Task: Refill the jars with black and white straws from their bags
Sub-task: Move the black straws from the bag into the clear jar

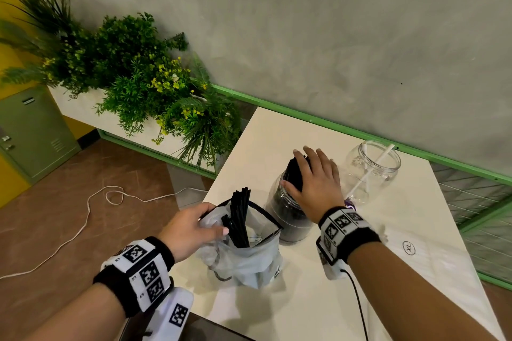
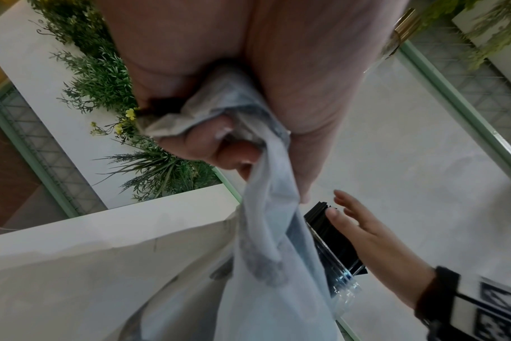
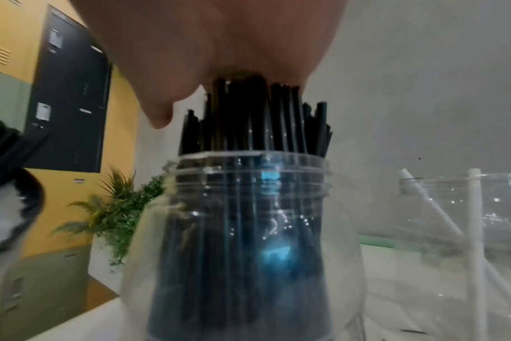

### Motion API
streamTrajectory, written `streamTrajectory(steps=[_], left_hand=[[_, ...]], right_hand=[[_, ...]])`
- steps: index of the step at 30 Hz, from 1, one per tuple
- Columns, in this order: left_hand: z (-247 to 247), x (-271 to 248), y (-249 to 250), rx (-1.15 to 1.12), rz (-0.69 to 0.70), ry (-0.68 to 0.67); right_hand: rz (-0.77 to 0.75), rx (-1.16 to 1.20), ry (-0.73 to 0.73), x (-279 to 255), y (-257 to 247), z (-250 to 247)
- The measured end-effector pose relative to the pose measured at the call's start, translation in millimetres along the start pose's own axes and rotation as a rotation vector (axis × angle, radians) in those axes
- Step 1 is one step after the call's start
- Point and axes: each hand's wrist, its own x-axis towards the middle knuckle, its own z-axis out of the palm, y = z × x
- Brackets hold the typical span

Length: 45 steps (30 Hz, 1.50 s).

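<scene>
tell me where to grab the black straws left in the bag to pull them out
Take the black straws by their upper ends, where they stick up bare above the bag mouth, coming from above with a pinching grip around the bunch. They stand nearly upright, and the left hand holds the bag rim to their left.

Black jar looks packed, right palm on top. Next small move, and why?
Probably lift the right hand off the black straws and reach into the bag the left hand grips: more black straws stand there, and the jar looks full.
</scene>
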Motion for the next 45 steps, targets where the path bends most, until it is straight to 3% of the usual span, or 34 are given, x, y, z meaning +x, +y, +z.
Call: streamTrajectory(steps=[3, 7, 14, 19, 25, 28, 32, 36, 42, 45], left_hand=[[1, 1, 2, 0.007, 0.002, 0.004], [-2, -1, 0, -0.003, -0.005, 0.001], [-3, 0, -6, -0.012, -0.011, 0.006], [0, 2, -8, -0.019, -0.014, 0.008], [1, 2, -8, 0.010, -0.015, 0.016], [2, 2, -8, 0.022, -0.015, 0.011], [3, 2, -9, 0.029, -0.019, 0.007], [0, 0, -8, 0.053, -0.018, 0.022], [0, -2, -4, 0.074, -0.006, 0.019], [0, -2, -5, 0.047, -0.016, 0.011]], right_hand=[[0.116, -0.039, -0.090, 13, 10, 1], [0.241, 0.150, -0.136, 22, 25, -2], [0.188, 0.308, 0.058, 28, 31, -9], [0.161, 0.210, -0.205, 31, 37, -3], [-0.056, 0.105, 0.005, 25, 28, -8], [-0.152, 0.017, -0.044, 25, 16, -5], [-0.037, -0.060, -0.220, 37, 12, -4], [0.029, 0.143, -0.020, 37, 13, -3], [0.040, 0.007, -0.238, 43, 16, -5], [0.015, 0.027, -0.092, 41, 12, -10]])
